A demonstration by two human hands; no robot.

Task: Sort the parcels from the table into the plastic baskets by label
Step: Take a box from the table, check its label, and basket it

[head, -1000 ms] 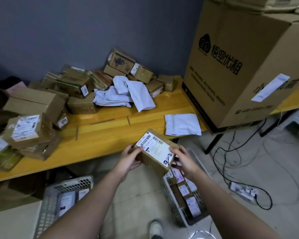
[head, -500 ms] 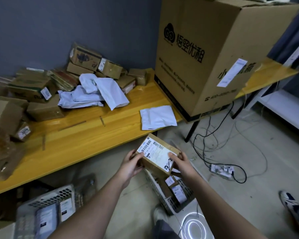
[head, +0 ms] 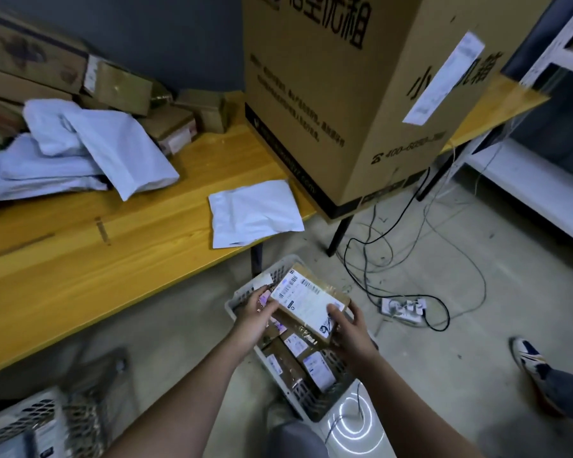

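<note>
The parcel (head: 306, 300), a brown box with a white label on top, is over the white basket (head: 242, 300) on the floor, just above the other parcels inside. The left hand (head: 257, 310) grips its left edge and the right hand (head: 348, 325) grips its near right corner. On the yellow surface (head: 113, 259) lies a white mailer (head: 253, 218).

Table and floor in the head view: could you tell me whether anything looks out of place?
Loose cables and a power strip sprawl across the floor beside the basket, near a shoe.
</note>
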